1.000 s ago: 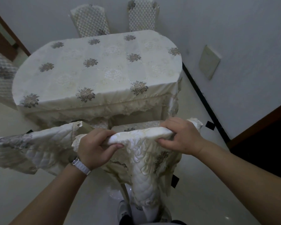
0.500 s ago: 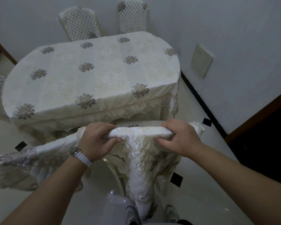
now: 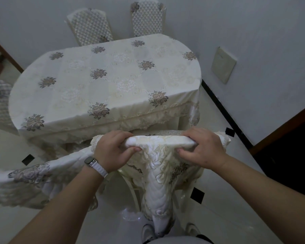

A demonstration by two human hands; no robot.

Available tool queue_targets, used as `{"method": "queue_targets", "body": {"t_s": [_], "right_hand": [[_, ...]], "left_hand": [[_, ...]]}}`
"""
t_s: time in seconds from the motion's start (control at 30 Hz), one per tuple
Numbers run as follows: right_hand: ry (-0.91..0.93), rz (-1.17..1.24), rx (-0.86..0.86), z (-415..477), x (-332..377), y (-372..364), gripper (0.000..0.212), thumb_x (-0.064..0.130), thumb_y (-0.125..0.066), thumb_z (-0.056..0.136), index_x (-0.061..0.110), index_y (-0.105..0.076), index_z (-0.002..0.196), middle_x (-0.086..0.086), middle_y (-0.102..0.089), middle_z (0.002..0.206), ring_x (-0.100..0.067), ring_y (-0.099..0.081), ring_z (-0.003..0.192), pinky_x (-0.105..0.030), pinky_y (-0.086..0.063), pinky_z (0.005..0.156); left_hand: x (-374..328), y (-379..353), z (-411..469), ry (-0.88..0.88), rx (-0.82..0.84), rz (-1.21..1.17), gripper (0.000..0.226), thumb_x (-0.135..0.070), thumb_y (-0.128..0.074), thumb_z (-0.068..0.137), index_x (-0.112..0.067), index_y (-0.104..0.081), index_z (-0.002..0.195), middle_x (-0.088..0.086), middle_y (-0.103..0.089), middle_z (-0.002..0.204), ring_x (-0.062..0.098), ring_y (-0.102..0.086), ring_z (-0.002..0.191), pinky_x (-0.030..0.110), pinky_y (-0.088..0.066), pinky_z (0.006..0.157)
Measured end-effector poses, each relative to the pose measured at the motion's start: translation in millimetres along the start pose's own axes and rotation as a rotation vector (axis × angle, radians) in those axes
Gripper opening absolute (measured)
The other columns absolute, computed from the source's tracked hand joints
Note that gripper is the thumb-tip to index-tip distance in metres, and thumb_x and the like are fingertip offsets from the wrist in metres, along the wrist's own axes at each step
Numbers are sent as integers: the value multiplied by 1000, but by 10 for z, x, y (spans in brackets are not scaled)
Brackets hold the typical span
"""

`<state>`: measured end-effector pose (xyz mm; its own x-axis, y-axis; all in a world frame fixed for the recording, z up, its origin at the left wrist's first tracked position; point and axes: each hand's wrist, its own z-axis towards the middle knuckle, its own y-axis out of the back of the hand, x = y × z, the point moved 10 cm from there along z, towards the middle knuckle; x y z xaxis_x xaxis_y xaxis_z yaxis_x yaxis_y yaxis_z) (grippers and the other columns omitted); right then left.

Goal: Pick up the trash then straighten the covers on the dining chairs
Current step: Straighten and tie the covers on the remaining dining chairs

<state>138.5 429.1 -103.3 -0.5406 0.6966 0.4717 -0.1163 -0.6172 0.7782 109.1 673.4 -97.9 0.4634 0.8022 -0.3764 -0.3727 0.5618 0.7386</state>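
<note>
With the left hand [image 3: 113, 152] and right hand [image 3: 202, 148] clenched round its top fold, the chair cover [image 3: 158, 143], just in front of the dining table [image 3: 113, 81], could be dragged askew by an uneven pull. Its fold is held parallel to the table's near edge, its long axis hung downward.

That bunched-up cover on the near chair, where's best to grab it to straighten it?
Probably the thick rolled top edge of the chair cover, coming from behind and above. The left hand and right hand grip it there, spread apart, so the bunched middle can pull flat.
</note>
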Motion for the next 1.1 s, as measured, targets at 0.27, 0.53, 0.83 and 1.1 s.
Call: {"method": "queue_targets", "body": {"t_s": [0.27, 0.53, 0.83, 1.1], "right_hand": [[28, -27, 38, 68, -187, 36, 41, 55, -64, 62, 22, -68, 86, 7, -62, 78, -17, -58, 71, -32, -48, 59], [138, -3, 97, 129, -365, -28, 37, 48, -66, 63, 17, -68, 82, 3, -62, 76, -20, -57, 69, -34, -48, 57], [203, -6, 133, 259, -571, 7, 39, 48, -64, 64, 15, -70, 83, 0, -63, 77, -21, -57, 68, -25, -41, 59], [180, -14, 147, 305, -850, 22, 40, 49, -66, 62, 17, -70, 86, 2, -63, 80, -22, -58, 72, -24, -33, 68]], "left_hand": [[-117, -138, -37, 58, -21, -13, 56, -65, -61, 81, -11, -71, 89, -2, -67, 81, 17, -60, 73, 31, -47, 63], [-211, -309, -127, 129, -18, 30, 48, -58, -68, 76, -12, -71, 88, -1, -66, 80, 17, -59, 72, 37, -49, 62], [-310, -470, -57, 211, -31, 58, 47, -56, -69, 74, -12, -70, 89, 0, -65, 80, 17, -57, 73, 35, -47, 63], [-424, -634, 43, 215, -30, 29, 52, -63, -64, 78, -13, -69, 88, -1, -65, 80, 16, -57, 73, 31, -46, 65]]}}
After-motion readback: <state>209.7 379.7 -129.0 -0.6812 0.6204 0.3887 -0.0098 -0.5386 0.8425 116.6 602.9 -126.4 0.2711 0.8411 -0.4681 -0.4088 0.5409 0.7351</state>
